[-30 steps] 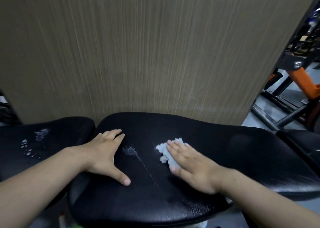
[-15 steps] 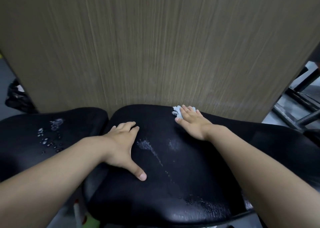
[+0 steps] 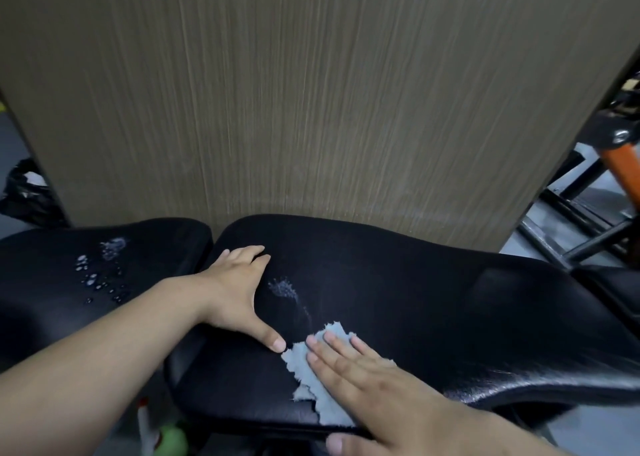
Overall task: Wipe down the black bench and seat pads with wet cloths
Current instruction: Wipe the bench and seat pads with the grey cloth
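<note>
While pressing flat on the gray cloth [image 3: 299, 360] with straight, slightly spread fingers, wiping the big black pad [image 3: 415, 300] with the right hand [image 3: 374, 386], down by the pad's front edge at 6 o'clock. Resting the left hand [image 3: 235, 289] flat on the same pad, toward 10 o'clock from the cloth, fingers close together, thumb stuck out and nearly touching the cloth's corner. Holding nothing in that hand.

Maybe sliding the cloth right off the front edge and dropping it, from wiping so close to that edge with only a flat press and no pinch. Maybe bumping the left thumb, from rubbing so near it. Maybe skipping the wet splash [image 3: 282, 287] at 11 o'clock from the cloth, or the water drops [image 3: 100, 275] sitting on the small black pad [image 3: 45, 317] far out at 9 o'clock.

Peeking under the big pad at 7 o'clock: a white and green bottle shape [image 3: 145, 424], too hidden for telling what is inside. Spotting a black bag [image 3: 24, 196] far at 9 o'clock by the wood panel [image 3: 311, 109], also not showing its inside.
</note>
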Available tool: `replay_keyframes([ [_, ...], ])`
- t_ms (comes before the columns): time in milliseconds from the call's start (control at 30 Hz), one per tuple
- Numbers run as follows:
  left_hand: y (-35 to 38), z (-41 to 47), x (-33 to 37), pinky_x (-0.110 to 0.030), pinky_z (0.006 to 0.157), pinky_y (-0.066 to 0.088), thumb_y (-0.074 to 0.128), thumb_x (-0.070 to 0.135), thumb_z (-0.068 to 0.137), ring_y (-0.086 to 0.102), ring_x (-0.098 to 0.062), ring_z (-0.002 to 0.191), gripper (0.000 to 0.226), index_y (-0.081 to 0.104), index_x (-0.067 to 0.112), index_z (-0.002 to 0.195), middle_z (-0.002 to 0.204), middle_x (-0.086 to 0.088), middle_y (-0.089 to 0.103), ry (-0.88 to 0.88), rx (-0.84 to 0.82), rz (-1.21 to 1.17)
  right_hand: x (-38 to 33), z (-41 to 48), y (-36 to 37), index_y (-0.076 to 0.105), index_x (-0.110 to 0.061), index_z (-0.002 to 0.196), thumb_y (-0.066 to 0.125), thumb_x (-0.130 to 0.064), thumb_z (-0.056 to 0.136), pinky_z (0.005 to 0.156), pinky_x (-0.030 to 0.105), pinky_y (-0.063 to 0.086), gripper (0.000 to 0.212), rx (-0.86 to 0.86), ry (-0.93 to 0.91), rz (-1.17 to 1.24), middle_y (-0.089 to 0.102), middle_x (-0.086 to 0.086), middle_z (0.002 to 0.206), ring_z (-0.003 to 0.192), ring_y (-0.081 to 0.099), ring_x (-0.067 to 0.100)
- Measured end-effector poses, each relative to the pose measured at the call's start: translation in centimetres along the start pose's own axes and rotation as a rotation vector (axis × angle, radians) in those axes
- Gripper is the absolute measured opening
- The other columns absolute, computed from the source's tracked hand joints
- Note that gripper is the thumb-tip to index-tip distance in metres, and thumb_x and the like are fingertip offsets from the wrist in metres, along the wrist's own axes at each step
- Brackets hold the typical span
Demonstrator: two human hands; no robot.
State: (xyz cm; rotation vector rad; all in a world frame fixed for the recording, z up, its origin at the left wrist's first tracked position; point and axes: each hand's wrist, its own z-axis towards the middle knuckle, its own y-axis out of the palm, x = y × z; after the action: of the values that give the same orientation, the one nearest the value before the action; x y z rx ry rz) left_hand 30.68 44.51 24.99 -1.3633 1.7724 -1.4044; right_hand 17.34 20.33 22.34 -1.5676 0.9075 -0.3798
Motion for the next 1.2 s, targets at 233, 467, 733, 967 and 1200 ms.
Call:
replay_keyframes([
  [233,-0.9,-0.2,-2.2,-0.037,0.124,-0.002,0.065,0.095,0.037,-0.014,-0.020,0.152,0.161,-0.004,0.016,0.158,0.165,0.001,-0.015,-0.001,0.009,0.049,1.4,1.2,-2.1,-0.013,-0.027,0.154,0.026,-0.054,0.103,0.118,0.024,-0.017,0.070,-0.052,0.050,0.031,-0.026,-0.017,0.159,0.140,-0.031,-0.006],
  [467,-0.4,0.3,-4.3,-0.034,0.124,-0.002,0.062,0.098,0.038,-0.013,-0.017,0.152,0.161,-0.009,0.016,0.158,0.165,0.001,-0.016,-0.028,-0.031,0.074,9.4,9.2,-4.8,-0.005,-0.024,0.157,0.017,-0.050,0.104,0.120,0.028,-0.012,0.063,0.061,0.293,0.074,-0.013,-0.012,0.163,0.145,-0.020,0.000],
  [733,-0.2,0.7,-4.1,-0.034,0.125,0.008,0.068,0.093,0.036,-0.017,-0.014,0.151,0.164,-0.011,0.017,0.158,0.164,0.006,-0.021,-0.043,-0.039,0.046,15.3,15.7,-6.9,0.003,-0.020,0.157,0.015,-0.051,0.104,0.120,0.029,-0.008,0.063,0.159,0.463,0.136,-0.004,-0.008,0.165,0.149,-0.011,0.007],
  [967,-0.2,0.2,-4.1,-0.034,0.125,0.008,0.069,0.092,0.035,-0.013,-0.014,0.152,0.163,-0.007,0.017,0.158,0.165,0.006,-0.016,-0.043,-0.012,0.007,11.5,14.0,-5.6,-0.001,-0.024,0.157,0.017,-0.054,0.102,0.121,0.031,-0.009,0.065,0.152,0.353,0.113,-0.010,-0.010,0.164,0.146,-0.018,0.001],
  [1200,0.9,-1.5,-4.9,-0.034,0.121,-0.007,0.065,0.091,0.049,-0.011,-0.022,0.152,0.147,-0.001,0.019,0.159,0.165,0.007,-0.012,-0.027,0.084,-0.049,2.4,6.9,-2.8,-0.009,-0.026,0.156,0.022,-0.056,0.100,0.120,0.029,-0.012,0.070,0.060,0.085,0.059,-0.018,-0.015,0.161,0.142,-0.027,-0.005],
])
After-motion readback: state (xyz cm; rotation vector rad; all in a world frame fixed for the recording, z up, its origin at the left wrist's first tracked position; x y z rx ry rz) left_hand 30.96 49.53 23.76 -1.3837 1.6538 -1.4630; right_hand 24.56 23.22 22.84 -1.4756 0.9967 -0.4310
